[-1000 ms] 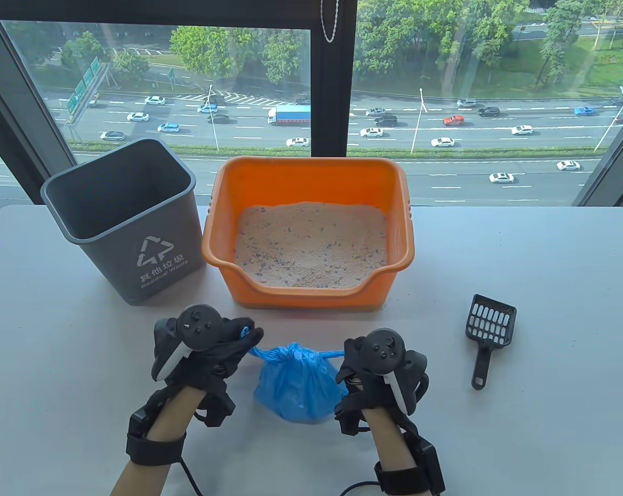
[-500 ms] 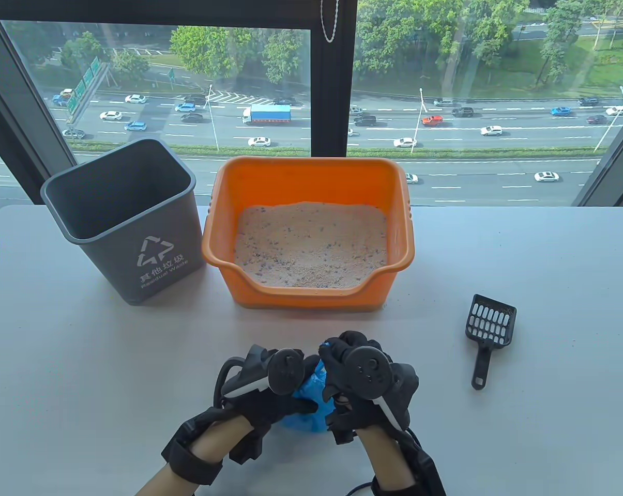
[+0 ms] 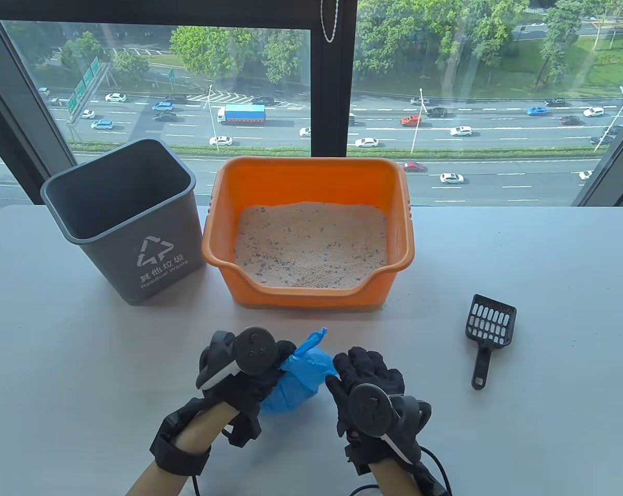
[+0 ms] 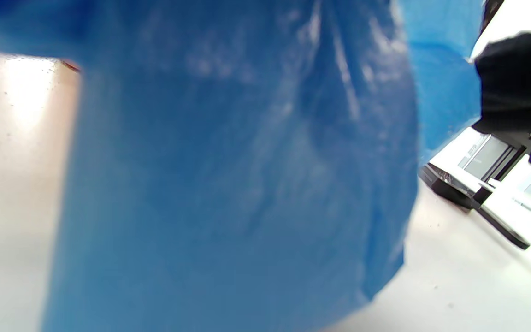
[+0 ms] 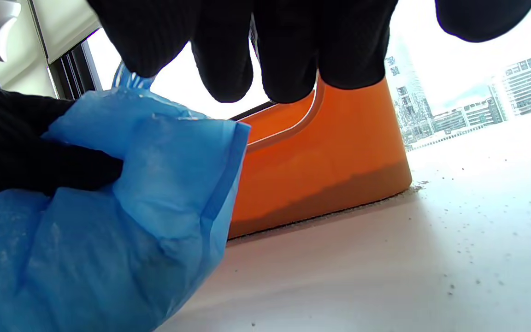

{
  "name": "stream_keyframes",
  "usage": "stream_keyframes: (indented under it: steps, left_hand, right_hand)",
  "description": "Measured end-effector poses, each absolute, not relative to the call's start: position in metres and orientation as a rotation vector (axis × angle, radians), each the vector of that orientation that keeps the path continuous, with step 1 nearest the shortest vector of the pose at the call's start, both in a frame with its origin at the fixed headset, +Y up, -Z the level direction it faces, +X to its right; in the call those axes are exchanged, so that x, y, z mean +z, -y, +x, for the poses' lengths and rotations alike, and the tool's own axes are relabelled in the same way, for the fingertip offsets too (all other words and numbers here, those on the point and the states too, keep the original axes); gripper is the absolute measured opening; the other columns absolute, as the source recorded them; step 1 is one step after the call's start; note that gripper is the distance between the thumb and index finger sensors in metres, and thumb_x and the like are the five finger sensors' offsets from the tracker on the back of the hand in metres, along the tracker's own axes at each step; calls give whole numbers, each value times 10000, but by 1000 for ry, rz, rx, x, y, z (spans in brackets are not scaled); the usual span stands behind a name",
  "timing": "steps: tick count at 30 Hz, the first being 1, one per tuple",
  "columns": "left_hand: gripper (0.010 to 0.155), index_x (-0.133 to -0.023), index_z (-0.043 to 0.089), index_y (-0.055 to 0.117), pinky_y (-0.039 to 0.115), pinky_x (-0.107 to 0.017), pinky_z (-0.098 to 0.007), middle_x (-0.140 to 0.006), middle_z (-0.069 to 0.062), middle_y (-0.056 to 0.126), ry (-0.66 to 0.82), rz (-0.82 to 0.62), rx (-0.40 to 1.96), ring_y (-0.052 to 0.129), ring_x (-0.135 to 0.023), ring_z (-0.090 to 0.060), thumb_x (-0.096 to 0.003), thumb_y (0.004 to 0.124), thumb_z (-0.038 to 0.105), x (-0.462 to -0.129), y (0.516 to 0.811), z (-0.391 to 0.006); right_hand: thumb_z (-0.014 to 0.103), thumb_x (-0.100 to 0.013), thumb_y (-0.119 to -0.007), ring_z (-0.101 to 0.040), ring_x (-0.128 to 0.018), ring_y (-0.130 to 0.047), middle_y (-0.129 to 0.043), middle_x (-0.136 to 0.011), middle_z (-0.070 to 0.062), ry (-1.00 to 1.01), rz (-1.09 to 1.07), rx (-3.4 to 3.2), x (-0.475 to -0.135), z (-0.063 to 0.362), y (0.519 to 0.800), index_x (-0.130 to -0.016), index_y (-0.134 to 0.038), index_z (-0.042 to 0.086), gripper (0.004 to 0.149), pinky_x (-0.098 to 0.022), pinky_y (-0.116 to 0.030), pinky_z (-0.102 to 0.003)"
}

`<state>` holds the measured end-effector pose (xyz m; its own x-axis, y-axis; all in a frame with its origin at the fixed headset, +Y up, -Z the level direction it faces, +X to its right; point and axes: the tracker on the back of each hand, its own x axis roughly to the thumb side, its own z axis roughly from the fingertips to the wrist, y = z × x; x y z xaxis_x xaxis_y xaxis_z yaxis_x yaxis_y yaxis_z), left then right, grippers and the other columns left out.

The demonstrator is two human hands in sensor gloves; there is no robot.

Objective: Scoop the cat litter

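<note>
Grey bin [image 3: 130,222], orange litter tray [image 3: 311,232], black scoop [image 3: 489,330]

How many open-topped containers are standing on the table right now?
2. The grey waste bin stands at the back left; the orange litter box sits beside it at centre, holding cat litter. None seem hidden.

Table view looks down — wrist views low, close, seemingly sharing blue bag [image 3: 295,380].
</note>
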<state>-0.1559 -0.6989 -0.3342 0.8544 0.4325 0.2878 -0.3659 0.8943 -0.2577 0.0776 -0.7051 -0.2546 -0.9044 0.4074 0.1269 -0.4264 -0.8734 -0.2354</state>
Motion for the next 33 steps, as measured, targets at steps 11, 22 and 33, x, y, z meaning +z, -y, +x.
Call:
stream_keyframes:
  steps: [11,22,33]
  left_hand:
    - [421,-938,308,665,973,-347,-254,-814,-115,923,138,-8,711,1108,-554,-264,-521,719,320,-349,604,-219]
    - [441,-980,338,605,920,-463,-313,-925,-121,838,-240,227,728,1027,-704,-315,-549,697,322,-402,489,-282]
    - [451,-990,452,527,830,-639,-293,-1060,-10,707,-567,513,726,894,-906,-257,-561,650,386,-461,482,-338]
  right_hand:
    - [480,-442,-759,-427,-966,-700,-731,-1061,-133,329,99,2671,-254,80,704,-913,-764,259,521,-607,-605,-678]
    - [483,-448,-751,-460,-953,-699,-719,-1063,-157,258,67,2668,-257,85,703,-912,-773,247,522,-602,-580,-699]
    - [484,-451,-746,-464,-953,-693,-711,-1066,-160,224,26,2689,-258,87,705,-915,-769,246,523,-600,-575,-702]
